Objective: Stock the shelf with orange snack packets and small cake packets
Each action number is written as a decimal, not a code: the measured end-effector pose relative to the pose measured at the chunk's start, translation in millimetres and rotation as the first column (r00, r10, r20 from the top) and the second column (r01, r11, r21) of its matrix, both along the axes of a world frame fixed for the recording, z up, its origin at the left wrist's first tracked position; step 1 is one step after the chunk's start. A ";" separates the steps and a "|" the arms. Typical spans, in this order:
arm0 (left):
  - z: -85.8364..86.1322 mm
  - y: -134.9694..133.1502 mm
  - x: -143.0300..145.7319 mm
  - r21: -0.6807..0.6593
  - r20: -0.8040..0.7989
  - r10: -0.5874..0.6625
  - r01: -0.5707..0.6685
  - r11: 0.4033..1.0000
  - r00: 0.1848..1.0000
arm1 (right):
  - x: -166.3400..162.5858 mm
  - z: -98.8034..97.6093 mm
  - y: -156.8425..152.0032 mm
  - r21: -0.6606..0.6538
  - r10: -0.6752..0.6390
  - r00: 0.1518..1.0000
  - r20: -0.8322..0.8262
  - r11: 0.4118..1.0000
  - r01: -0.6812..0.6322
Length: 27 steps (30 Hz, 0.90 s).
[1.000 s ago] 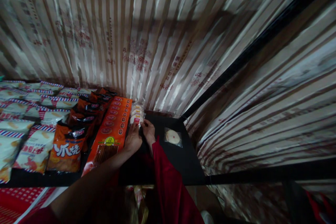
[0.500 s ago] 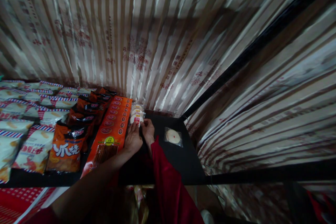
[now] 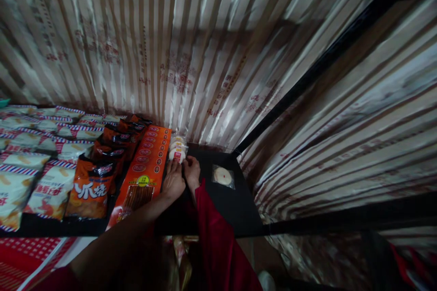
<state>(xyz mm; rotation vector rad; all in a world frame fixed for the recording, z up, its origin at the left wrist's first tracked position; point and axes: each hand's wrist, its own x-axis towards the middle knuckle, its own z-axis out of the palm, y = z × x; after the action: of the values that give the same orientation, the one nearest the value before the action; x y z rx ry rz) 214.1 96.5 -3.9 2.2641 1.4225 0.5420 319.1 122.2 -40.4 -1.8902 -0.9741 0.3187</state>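
A short row of clear-wrapped packets of round white crackers [image 3: 177, 153] overlaps on the black shelf, the nearest bearing a red label. My left hand [image 3: 174, 184] reaches over its near edge, fingertips against the wrapper below the label. At the packet's right corner, my right hand [image 3: 192, 173] has its fingers drawn together on the wrapper. Both hands hold this front packet between them; the left thumb is hidden. Just left of the row lies a long orange pack [image 3: 147, 154] with brown sticks in its window. A single wrapped cracker [image 3: 223, 176] lies flat to the right.
Orange-and-black snack bags [image 3: 89, 188] and several rows of white snack bags [image 3: 51, 188] fill the shelf's left side. Striped curtain cloth [image 3: 191, 50] hangs behind. A black frame post [image 3: 307, 75] slants at the right. A red basket [image 3: 25, 259] sits below the shelf [image 3: 235, 211].
The camera view has shifted slightly. Both hands stay at the front cracker packet, with the fingers barely moved.
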 end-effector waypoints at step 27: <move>11.7 -115.2 -41.6 -0.176 0.046 -0.085 0.092 0.980 0.995 | -49.2 11.7 -137.8 -0.109 0.102 0.995 -0.013 0.989 -0.103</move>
<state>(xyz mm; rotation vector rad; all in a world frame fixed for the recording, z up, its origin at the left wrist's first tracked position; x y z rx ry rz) 172.6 -18.7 7.8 2.1514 1.2902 0.4102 270.0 -15.6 -28.7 -1.9396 -1.0702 0.4476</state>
